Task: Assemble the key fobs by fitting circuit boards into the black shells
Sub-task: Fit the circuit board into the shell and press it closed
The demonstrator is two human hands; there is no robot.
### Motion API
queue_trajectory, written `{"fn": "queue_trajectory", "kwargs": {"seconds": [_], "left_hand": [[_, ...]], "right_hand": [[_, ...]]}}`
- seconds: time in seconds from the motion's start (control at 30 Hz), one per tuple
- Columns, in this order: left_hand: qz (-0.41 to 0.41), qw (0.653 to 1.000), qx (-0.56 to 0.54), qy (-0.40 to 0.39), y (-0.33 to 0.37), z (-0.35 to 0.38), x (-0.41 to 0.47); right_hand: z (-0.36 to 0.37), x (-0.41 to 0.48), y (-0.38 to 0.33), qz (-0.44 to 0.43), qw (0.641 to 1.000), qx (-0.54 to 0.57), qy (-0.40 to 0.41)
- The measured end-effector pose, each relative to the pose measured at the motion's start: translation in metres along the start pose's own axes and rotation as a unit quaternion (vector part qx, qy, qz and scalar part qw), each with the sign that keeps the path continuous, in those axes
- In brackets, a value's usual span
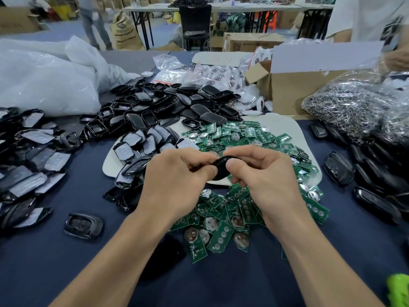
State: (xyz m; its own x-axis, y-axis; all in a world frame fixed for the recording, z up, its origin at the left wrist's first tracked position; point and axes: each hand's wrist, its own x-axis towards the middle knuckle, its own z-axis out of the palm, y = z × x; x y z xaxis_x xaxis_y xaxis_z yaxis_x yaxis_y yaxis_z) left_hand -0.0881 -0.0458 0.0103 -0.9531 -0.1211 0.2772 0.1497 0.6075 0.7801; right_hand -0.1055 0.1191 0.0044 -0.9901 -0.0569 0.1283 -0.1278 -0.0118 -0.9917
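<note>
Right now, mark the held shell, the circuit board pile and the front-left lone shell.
held shell (221, 169): head view, curved back.
circuit board pile (221, 237): head view, green board near front.
front-left lone shell (83, 226): head view, centre.

bright, even overhead light, faint shadows, wide-angle bending at edges, blurred background and right-edge motion blur.

A warehouse-style assembly workshop: a dark blue cloth-covered counter (210, 284) heaped with black plastic key-fob shells (168, 103) and green circuit boards (241, 134), an open brown cardboard box (294, 89) far right, grey folding tables (155, 8) and stacked brown cartons (15, 21) beyond.
</note>
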Motion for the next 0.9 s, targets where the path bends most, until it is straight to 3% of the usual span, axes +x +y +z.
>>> {"fn": "queue_trajectory", "kwargs": {"seconds": [0.17, 0.4, 0.77, 0.9], "left_hand": [[0.009, 1.000, -0.004, 0.005, 0.002, 0.009, -0.005], [0.018, 0.997, -0.064, -0.048, 0.004, 0.018, -0.009], [-0.008, 0.998, -0.059, -0.013, 0.002, 0.020, -0.010], [-0.083, 0.974, -0.210, -0.021, 0.000, 0.019, -0.002]], "right_hand": [[0.000, 0.000, 0.001, 0.002, 1.000, 0.025, 0.018], [0.000, 0.001, 0.001, 0.021, 0.998, 0.055, 0.011], [0.007, -0.002, 0.008, 0.011, 0.999, 0.050, -0.016], [0.005, -0.001, 0.006, 0.037, 0.996, 0.081, -0.007]]}}
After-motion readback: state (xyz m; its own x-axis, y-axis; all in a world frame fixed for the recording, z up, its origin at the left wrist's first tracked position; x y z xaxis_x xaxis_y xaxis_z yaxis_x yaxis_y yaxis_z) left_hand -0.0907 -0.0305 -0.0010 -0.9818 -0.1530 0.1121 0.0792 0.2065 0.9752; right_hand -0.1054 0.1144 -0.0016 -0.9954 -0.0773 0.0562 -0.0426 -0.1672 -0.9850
